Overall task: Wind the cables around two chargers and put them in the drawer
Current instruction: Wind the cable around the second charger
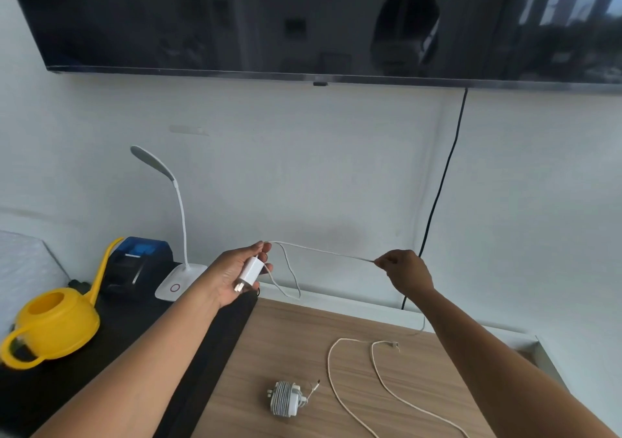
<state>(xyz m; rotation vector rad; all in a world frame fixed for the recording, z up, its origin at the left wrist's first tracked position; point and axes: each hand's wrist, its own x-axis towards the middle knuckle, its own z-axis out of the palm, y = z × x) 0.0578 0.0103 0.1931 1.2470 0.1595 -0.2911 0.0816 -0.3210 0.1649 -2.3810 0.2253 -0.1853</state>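
Our left hand [226,269] holds the charger [248,273], its long axis running 1 to 7 o'clock; our right hand [407,273] pinches the cable [323,251], stretched out toward 3 o'clock.

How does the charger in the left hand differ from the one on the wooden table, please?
The held charger is up in the left hand, its cable loose and pulled out to the right hand; the table charger lies flat with cable wound round it. Both are white.

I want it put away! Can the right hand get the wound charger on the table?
Probably yes: the right hand only pinches a cable; the wound charger lies uncovered below.
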